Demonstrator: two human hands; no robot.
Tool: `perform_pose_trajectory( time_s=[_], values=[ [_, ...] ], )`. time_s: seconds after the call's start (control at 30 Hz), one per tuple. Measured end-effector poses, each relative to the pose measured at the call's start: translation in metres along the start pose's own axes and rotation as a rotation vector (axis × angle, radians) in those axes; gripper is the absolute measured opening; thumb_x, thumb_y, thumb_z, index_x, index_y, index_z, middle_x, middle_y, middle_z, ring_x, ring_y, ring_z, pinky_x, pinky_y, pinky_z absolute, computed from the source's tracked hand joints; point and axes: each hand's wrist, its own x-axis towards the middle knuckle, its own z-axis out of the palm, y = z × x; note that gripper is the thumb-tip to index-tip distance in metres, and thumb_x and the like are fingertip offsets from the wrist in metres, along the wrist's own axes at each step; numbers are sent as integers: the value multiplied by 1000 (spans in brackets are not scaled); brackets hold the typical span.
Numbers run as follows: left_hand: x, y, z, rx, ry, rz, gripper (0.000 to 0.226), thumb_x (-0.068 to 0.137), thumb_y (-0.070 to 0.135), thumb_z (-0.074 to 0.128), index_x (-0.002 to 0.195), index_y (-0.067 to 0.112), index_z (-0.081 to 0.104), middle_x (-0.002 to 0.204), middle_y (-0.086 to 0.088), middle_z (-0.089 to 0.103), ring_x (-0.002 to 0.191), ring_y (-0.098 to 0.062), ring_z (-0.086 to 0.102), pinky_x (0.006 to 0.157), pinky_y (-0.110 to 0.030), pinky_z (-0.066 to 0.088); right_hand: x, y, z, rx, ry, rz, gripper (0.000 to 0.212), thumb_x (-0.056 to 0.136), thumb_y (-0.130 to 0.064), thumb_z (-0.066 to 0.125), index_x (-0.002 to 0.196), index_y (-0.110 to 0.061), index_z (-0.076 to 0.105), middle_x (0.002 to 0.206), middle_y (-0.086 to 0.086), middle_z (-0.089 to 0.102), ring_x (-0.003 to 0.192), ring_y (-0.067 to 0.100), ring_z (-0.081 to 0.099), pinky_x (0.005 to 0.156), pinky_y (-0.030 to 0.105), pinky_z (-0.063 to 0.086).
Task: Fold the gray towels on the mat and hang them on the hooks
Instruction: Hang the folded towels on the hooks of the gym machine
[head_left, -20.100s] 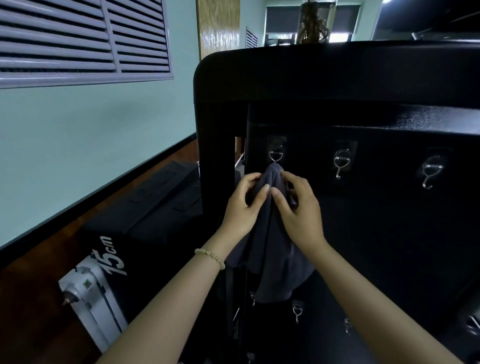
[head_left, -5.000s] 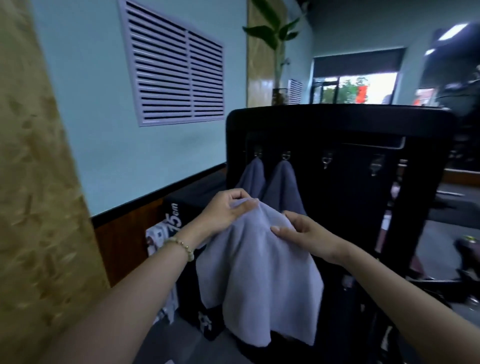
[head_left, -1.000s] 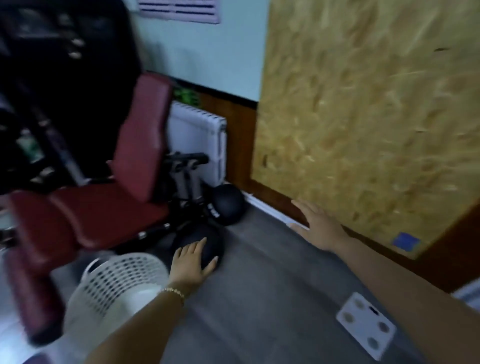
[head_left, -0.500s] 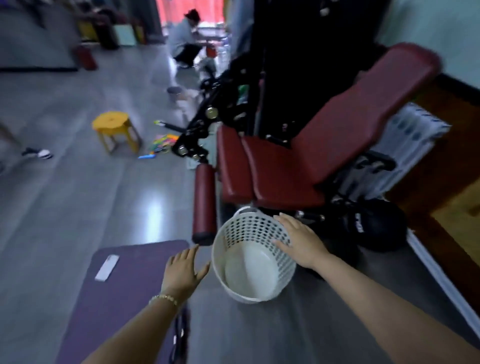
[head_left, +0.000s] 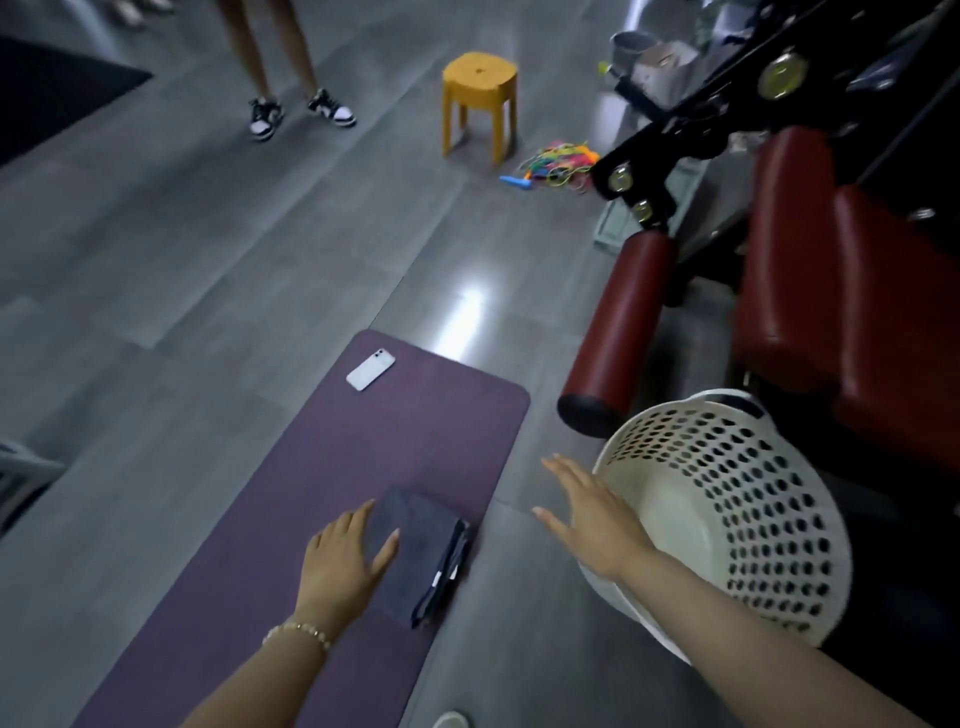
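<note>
A folded stack of gray towels (head_left: 422, 551) lies near the right edge of the purple mat (head_left: 332, 499) on the floor. My left hand (head_left: 340, 564) rests flat on the stack's left side, fingers spread, gripping nothing. My right hand (head_left: 587, 512) hovers open over the bare floor between the mat and a white basket, fingers extended. The hooks are out of view.
A white perforated basket (head_left: 727, 519) lies tipped at my right forearm. A red padded gym machine (head_left: 810, 291) fills the right side. A white phone (head_left: 370, 369) lies at the mat's far end. A yellow stool (head_left: 480, 101), coloured cords (head_left: 558, 163) and a person's legs (head_left: 291, 67) stand farther off.
My view swung from the hook rack and the wall down to the floor mat. My left hand came down onto the folded towel stack; my right hand left the basket rim.
</note>
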Motion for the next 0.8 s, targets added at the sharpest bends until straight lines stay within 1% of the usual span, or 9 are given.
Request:
perform_pose_trajectory(
  time_s=[0.13, 0.23, 0.33, 0.43, 0.5, 0.6, 0.7, 0.77, 0.8],
  values=[
    [28, -63, 69, -11, -21, -53, 62, 93, 59, 38, 143, 22, 36, 139, 6, 48, 124, -15, 47, 102, -27, 33, 55, 15, 95, 19, -94, -8, 64, 95, -54, 41, 150, -34, 14, 160, -13, 7, 145, 8, 15, 114, 27, 19],
    [59, -112, 121, -17, -39, -110, 64, 93, 58, 40, 145, 22, 32, 144, 7, 42, 129, -12, 43, 105, -26, 31, 100, 23, 167, 27, -131, -28, 65, 94, -56, 40, 150, -34, 14, 159, -14, 6, 145, 7, 13, 115, 26, 17],
    [85, -154, 177, -108, -43, -196, 66, 92, 57, 42, 146, 21, 29, 147, 6, 38, 131, -14, 41, 105, -27, 32, 140, 32, 241, 24, -188, -52, 66, 94, -56, 41, 150, -33, 14, 159, -13, 6, 145, 6, 13, 118, 26, 16],
    [103, -188, 234, -195, -50, -240, 69, 91, 58, 44, 147, 20, 28, 149, 6, 36, 132, -15, 39, 106, -29, 33, 168, 43, 311, 32, -237, -50, 66, 93, -58, 40, 150, -35, 14, 159, -15, 4, 145, 7, 14, 117, 29, 19],
    [112, -208, 269, -242, -65, -263, 70, 91, 57, 45, 147, 20, 27, 150, 6, 34, 135, -14, 36, 107, -29, 32, 184, 51, 352, 21, -268, -58, 67, 93, -59, 39, 150, -35, 13, 159, -16, 2, 146, 7, 11, 118, 30, 17],
    [124, -234, 315, -290, -74, -296, 73, 91, 56, 47, 149, 19, 23, 155, 5, 27, 140, -14, 30, 111, -29, 29, 210, 60, 398, 1, -306, -75, 69, 93, -61, 34, 151, -36, 8, 159, -18, -4, 146, 5, -2, 119, 31, 9],
    [141, -256, 347, -325, -66, -318, 74, 91, 54, 49, 150, 19, 21, 157, 2, 21, 144, -14, 21, 115, -30, 23, 241, 68, 425, -17, -277, -102, 67, 94, -61, 31, 151, -36, 7, 159, -17, -7, 146, 5, -8, 119, 31, 1],
    [153, -268, 363, -339, -68, -330, 75, 90, 53, 51, 150, 17, 23, 156, 0, 24, 144, -15, 23, 116, -31, 23, 257, 72, 440, -63, -292, -122, 65, 94, -61, 28, 151, -37, 6, 158, -18, -8, 146, 5, -10, 116, 31, -4],
    [157, -272, 370, -359, -74, -343, 76, 89, 53, 53, 149, 16, 25, 155, -1, 28, 142, -17, 27, 115, -33, 26, 262, 74, 447, -91, -311, -126, 65, 95, -62, 26, 151, -38, 5, 158, -18, -9, 145, 5, -12, 116, 30, -5]
  ],
)
